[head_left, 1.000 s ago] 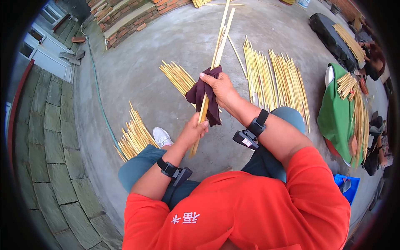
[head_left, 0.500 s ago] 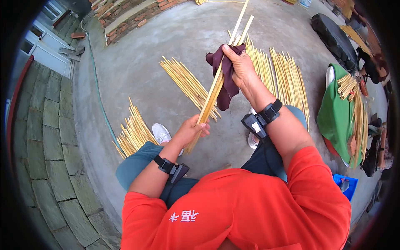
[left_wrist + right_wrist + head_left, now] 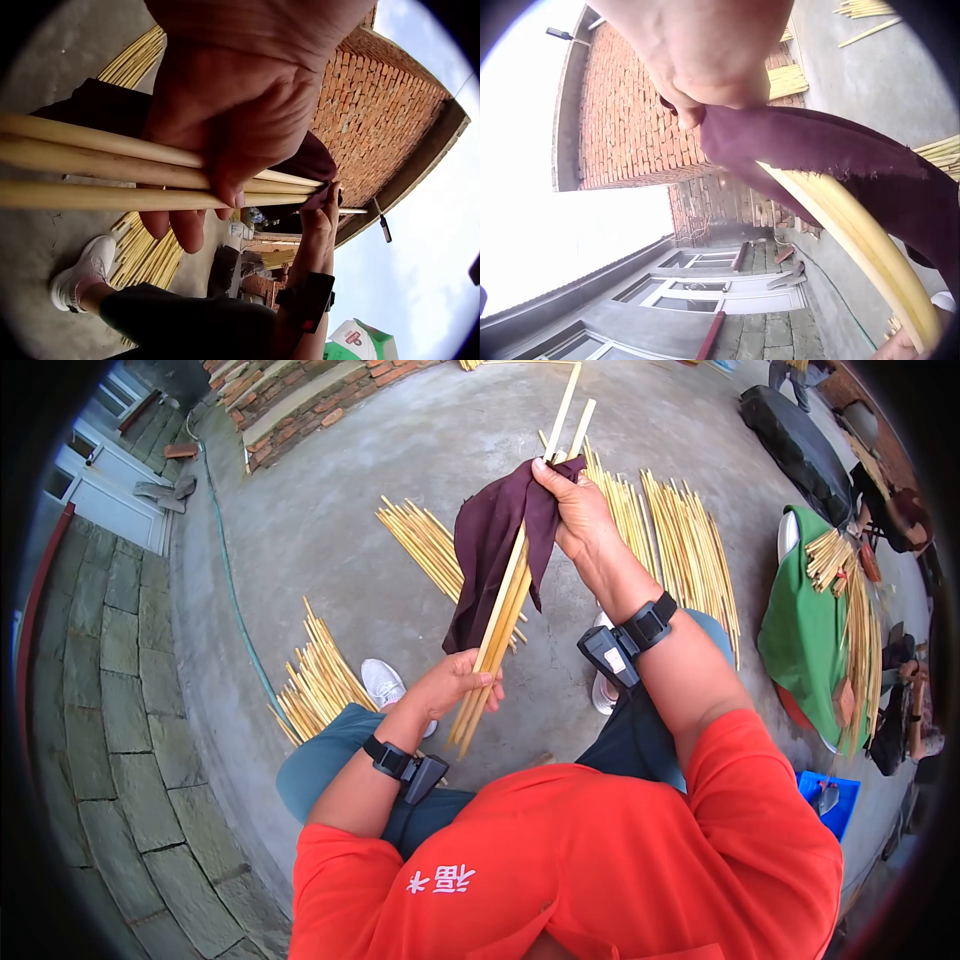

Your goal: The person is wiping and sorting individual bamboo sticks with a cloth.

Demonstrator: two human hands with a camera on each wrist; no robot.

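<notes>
Bundle (image 3: 318, 678) near white shoe (image 3: 383, 682): fanned out on the concrete floor (image 3: 310, 530); could scatter if kicked.
Left hand (image 3: 450, 685): pinching three held sticks (image 3: 503, 622) between thumb and fingers (image 3: 186, 231), near the lower ends; likely to lose one through a slackened pinch.
Dark cloth (image 3: 490, 540): folded around the held sticks, with slack tail hanging just above the left fingers; could get trapped there, or snag at the frayed edge.
Upper stick ends (image 3: 564, 405): spread apart; may splay further if twisted.
Right hand (image 3: 582, 518): gripping dark cloth round the held sticks, with thumb on top and other fingers mostly hidden; might slip along if pressed too lightly.
</notes>
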